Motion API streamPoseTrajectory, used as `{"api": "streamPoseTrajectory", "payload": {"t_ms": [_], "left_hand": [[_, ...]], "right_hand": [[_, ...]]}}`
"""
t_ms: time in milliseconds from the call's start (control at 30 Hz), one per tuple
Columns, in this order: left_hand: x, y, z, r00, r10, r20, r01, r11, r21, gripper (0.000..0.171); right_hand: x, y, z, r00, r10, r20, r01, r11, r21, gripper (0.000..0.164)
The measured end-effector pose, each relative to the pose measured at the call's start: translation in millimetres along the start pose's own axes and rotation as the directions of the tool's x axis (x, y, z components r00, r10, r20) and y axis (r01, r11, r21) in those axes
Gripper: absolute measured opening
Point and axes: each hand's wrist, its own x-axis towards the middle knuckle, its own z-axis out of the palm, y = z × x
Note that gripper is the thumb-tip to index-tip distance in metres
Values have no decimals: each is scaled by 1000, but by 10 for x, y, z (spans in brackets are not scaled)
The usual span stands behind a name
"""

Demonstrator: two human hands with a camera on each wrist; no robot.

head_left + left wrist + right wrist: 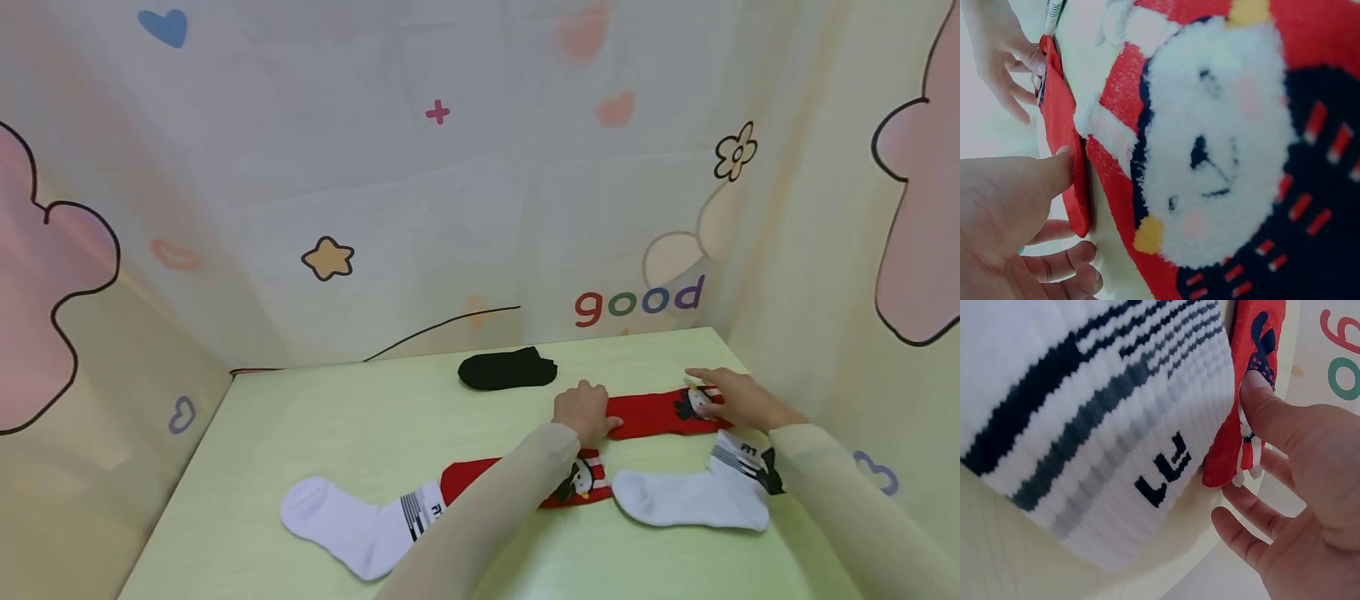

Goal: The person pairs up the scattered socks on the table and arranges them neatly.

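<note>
A red sock [645, 416] with a penguin face on its cuff lies flat toward the back right. At its toe end is my left hand [585, 412], gripping it with the thumb on top. My right hand [753, 400] rests at the cuff end; its thumb [1257, 387] lies on the fabric and the other fingers stretch out along the far side. Closer to me, another red sock [465, 473] is partly hidden by the left forearm. It borders a white sock [337, 529] with dark stripes on the left. A second white sock [675, 498] lies below the right hand.
A folded black sock [506, 369] lies near the back edge of the pale green table [360, 417]. Printed cloth walls [450, 192] enclose the table at the back and both sides, the right one close to the right hand.
</note>
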Motion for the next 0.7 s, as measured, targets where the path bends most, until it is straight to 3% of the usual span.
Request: {"api": "streamPoseTrajectory", "payload": {"t_ms": [400,700], "left_hand": [[-12,-3,-2,1000,25,-11,-25,1000,5,38],[33,2,21,1000,19,6,-19,1000,14,38]], "right_hand": [[22,-29,13,1000,1,0,-1,1000,-22,50],[6,-69,18,1000,31,6,-31,999,-35,50]]}}
